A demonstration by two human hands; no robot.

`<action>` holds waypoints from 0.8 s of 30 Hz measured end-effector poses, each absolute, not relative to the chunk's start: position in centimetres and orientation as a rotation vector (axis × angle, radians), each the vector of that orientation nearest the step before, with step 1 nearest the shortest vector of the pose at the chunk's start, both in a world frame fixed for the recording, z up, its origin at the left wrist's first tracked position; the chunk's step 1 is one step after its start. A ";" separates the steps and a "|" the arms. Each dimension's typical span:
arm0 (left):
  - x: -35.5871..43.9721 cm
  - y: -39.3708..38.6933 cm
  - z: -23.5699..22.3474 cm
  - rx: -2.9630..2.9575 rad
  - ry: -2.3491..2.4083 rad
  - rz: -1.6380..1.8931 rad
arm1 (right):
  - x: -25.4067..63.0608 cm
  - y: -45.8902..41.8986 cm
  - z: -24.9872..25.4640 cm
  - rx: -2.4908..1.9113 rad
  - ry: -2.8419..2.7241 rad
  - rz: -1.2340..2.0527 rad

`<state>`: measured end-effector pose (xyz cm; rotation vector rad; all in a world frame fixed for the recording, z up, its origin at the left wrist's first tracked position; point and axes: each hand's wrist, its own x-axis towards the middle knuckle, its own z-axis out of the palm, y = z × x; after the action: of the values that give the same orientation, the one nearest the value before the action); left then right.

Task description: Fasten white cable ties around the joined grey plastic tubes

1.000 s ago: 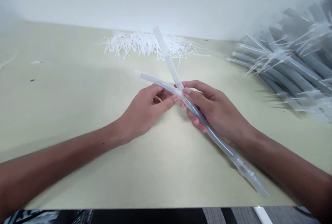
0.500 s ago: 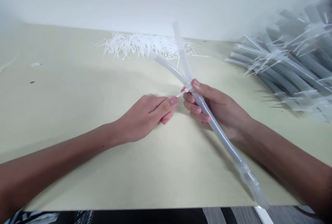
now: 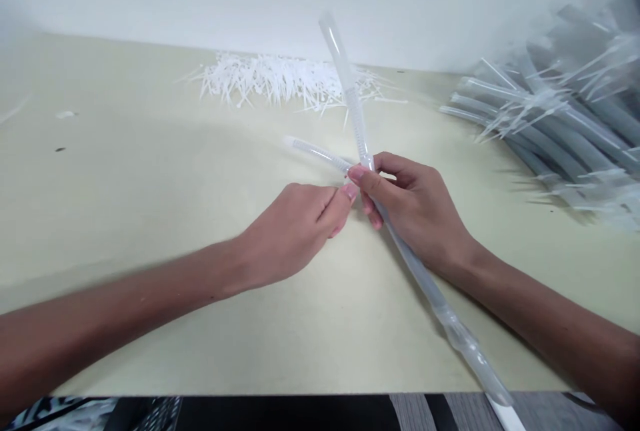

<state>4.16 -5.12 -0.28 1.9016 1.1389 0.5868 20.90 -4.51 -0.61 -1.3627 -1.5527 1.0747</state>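
Translucent silicone tube (image 3: 413, 271), long, running diagonally from the lower right of the view up into the right hand (image 3: 417, 214), with a bulged clear sleeve (image 3: 463, 341) near its lower end. Right hand: fingers curled around the tube, thumb pressed on top at the crossing point, pinching it. Two ribbed tube sections emerge above that grip: one upright section (image 3: 356, 118), tilted slightly, its smooth clear end standing over the cable ties, and one shorter section (image 3: 317, 154) pointing left. The junction is hidden behind the fingers, so whether these form one forked piece or separate tubes cannot be told. Left hand (image 3: 295, 234): fingers pressed together and curled, fingertips just below the junction; contact with the tube is hard to make out. Pale tabletop (image 3: 125, 218) beneath. Loose white cable ties (image 3: 280, 81) lie in a heap at the far side. Grey tubes bound with cable ties (image 3: 545, 124) lie heaped at right, blurred and cut off by the frame.
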 end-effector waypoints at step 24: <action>3.0 -3.5 -0.5 1.621 1.145 0.777 | 21.0 -4.8 -0.8 -1.150 -1.404 1.628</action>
<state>2.97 -3.53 -0.51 1.6211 1.1447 0.7767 20.96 -4.77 -0.85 -1.1502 -1.4042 1.6283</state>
